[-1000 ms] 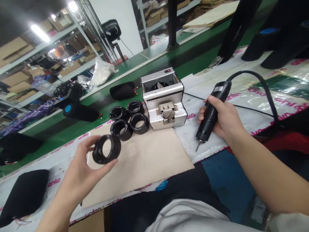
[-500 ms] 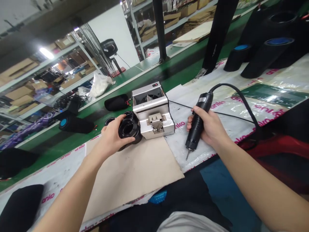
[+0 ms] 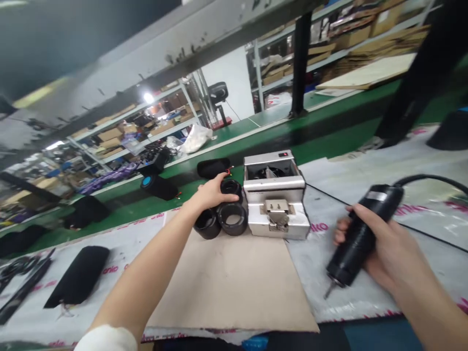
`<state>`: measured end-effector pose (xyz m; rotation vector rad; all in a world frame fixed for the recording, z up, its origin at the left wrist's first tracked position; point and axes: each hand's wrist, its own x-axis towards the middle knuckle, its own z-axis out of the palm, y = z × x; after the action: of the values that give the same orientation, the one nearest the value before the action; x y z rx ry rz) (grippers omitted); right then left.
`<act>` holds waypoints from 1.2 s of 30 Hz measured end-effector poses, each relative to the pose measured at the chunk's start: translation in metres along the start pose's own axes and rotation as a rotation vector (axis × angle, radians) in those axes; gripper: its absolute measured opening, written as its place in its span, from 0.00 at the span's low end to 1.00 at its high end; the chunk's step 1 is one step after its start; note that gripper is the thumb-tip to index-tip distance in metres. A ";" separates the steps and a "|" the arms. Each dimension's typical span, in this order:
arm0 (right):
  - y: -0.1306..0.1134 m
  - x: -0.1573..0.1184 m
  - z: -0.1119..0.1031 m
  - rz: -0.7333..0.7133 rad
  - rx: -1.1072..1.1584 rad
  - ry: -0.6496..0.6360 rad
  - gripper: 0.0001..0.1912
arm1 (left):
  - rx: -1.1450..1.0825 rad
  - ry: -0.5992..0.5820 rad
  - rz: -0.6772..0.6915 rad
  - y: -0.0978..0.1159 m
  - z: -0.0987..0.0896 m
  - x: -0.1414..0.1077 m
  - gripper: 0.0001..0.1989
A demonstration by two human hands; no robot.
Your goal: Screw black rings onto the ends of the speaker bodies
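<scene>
Here, the right hand (image 3: 382, 239) grips an electric screwdriver (image 3: 356, 241), fingers clamped around it.
Left hand (image 3: 212, 193) on black rings (image 3: 232, 231) beside a steel screw feeder (image 3: 276, 195), fingers together; any grip unclear.

White sleeve (image 3: 106, 339), bare forearm (image 3: 142, 278)

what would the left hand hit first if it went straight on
The left hand would probably meet the black ring at its fingertips first, though depth is unclear; the silver machine sits just beyond.
</scene>
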<state>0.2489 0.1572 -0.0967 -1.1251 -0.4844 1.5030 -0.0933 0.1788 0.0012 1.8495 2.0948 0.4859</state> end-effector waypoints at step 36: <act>0.005 0.002 0.011 -0.089 -0.069 0.066 0.05 | -0.477 0.801 -0.134 -0.108 0.035 -0.220 0.46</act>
<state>0.2371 0.1608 -0.0963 -1.1879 -0.5378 1.3767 -0.1468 -0.0500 -0.0776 1.3308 2.2186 1.7376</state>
